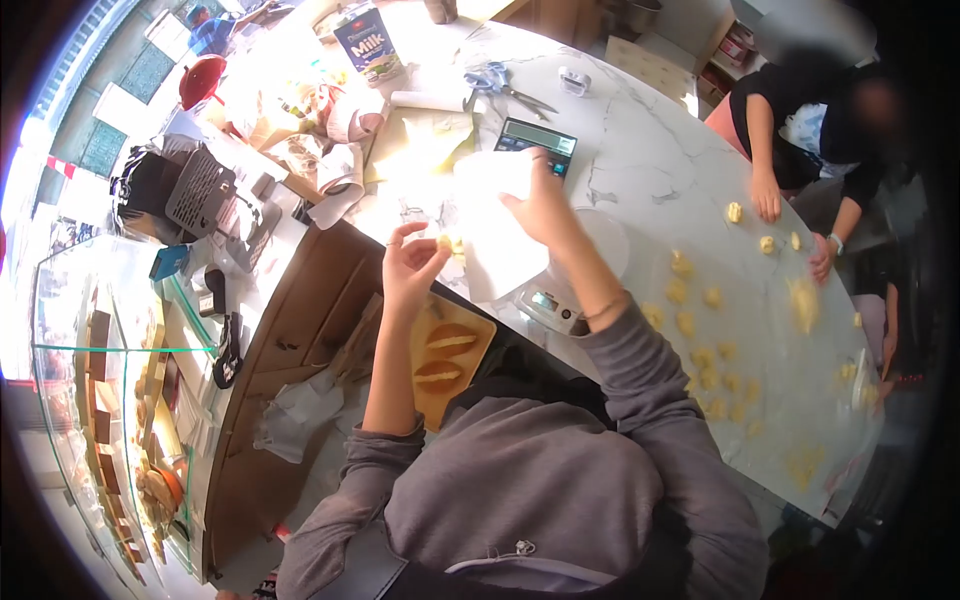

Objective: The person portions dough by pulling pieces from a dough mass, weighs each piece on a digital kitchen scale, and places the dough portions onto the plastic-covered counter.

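My left hand is closed in a pinch, with a small yellow piece of dough at its fingertips. My right hand grips a white sheet by its upper right part; glare washes out the sheet's surface. Just right of the sheet, partly behind my right forearm, is a digital kitchen scale with a round pan. A calculator lies beyond my right hand.
Several dough pieces lie on the marble table at right. Another person's hands are at its far edge. Scissors and a milk carton stand farther back. Below my left arm is a tray with bread.
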The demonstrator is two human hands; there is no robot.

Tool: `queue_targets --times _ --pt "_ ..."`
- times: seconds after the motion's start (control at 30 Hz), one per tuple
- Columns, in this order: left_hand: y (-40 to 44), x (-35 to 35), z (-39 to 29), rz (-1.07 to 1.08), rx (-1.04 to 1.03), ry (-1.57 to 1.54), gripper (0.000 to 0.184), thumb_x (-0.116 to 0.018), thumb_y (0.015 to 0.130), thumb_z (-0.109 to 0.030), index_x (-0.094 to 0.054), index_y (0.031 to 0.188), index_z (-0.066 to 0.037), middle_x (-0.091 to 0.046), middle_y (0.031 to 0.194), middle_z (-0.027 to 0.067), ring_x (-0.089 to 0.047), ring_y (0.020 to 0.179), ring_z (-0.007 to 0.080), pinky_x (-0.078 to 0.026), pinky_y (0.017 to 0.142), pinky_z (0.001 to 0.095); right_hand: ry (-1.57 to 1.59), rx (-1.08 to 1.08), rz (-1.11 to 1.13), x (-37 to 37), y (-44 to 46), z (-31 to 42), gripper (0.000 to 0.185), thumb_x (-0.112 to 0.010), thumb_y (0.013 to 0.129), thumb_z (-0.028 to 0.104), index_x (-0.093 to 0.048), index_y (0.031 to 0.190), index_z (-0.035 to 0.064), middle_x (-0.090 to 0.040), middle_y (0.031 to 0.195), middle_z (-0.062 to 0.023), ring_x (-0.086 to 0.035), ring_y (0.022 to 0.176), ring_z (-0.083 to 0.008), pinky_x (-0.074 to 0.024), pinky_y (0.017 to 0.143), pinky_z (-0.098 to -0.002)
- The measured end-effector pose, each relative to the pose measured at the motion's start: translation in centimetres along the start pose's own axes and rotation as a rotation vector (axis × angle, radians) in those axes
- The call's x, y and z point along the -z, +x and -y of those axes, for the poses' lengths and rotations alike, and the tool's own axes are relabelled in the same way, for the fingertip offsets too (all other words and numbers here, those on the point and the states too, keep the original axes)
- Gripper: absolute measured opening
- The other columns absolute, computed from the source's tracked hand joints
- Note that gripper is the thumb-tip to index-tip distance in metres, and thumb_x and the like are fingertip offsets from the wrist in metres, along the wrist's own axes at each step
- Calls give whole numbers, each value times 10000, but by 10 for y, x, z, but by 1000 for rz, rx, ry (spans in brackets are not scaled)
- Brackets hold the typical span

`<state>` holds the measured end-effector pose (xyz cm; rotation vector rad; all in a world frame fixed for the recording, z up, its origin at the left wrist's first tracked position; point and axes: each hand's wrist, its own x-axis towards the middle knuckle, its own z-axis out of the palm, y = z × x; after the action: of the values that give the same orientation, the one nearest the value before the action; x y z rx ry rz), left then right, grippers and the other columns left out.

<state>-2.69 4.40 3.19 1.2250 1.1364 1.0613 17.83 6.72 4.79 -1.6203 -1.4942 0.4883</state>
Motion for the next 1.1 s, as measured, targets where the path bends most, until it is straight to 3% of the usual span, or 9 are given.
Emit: queue_targets --times 0.07,0.13,0.2,0.27,0.3,0.47,0.6,0.8,1.1 --pt "-1 -23 -13 118 -58 -6 219 -621 793 -14 -564 1003 4 -602 840 28 -566 778 70 -460 713 198 168 -85 -63 69 -5 21 558 -646 752 100 -340 1203 -21 -598 919 -256 -613 846 -366 -496 734 -393" --pt "5 -47 -17 224 -61 56 172 -630 789 -31 -596 954 5 -608 841 29 -567 744 72 -463 664 197 144 -9 -223 126 -19 21 503 -648 767 98 -371 1178 8 -593 943 -196 -611 860 -271 -481 768 -341" --pt "8 -76 -23 271 -235 267 117 -632 780 -34 -628 892 -1 -616 842 52 -577 704 94 -472 636 207 -27 82 -321 181 -42 20 484 -643 785 95 -384 1181 -7 -563 1008 -135 -567 902 -188 -455 810 -305" --pt "11 -100 -19 330 -437 340 102 -634 751 -19 -648 851 -8 -612 840 94 -593 662 140 -494 594 250 127 -48 -398 221 -73 18 480 -632 800 85 -381 1195 -24 -521 1067 -106 -518 959 -165 -420 856 -286" --pt "12 -110 -17 374 -437 357 118 -641 742 -7 -651 859 -6 -608 848 90 -588 667 141 -489 602 244 99 -93 -434 237 -90 16 486 -629 804 83 -376 1204 -29 -517 1080 -104 -510 975 -166 -411 868 -285" --pt "23 -137 20 487 -562 531 142 -676 733 -44 -664 872 -21 -573 833 90 -580 656 182 -479 588 276 126 -327 -594 267 -160 17 476 -622 816 90 -387 1217 -15 -509 1102 -90 -490 1002 -154 -393 883 -286" --pt "25 -139 22 544 -567 561 220 -643 733 -41 -651 953 -42 -559 870 132 -582 748 266 -483 687 336 207 -473 -656 267 -200 2 471 -623 818 98 -399 1223 8 -511 1112 -84 -489 1010 -155 -388 888 -286" --pt "18 -131 13 385 -492 466 334 -590 732 -10 -596 1066 -27 -615 879 113 -608 746 224 -494 690 314 179 -540 -706 271 -228 4 469 -622 823 111 -406 1229 20 -517 1115 -85 -491 1013 -159 -380 896 -282" --pt "2 -106 6 124 -474 508 276 -609 741 -41 -616 1017 -34 -633 836 62 -600 684 147 -459 614 261 248 -486 -723 300 -243 -8 466 -606 832 95 -403 1244 17 -511 1138 -81 -484 1030 -154 -368 910 -284"
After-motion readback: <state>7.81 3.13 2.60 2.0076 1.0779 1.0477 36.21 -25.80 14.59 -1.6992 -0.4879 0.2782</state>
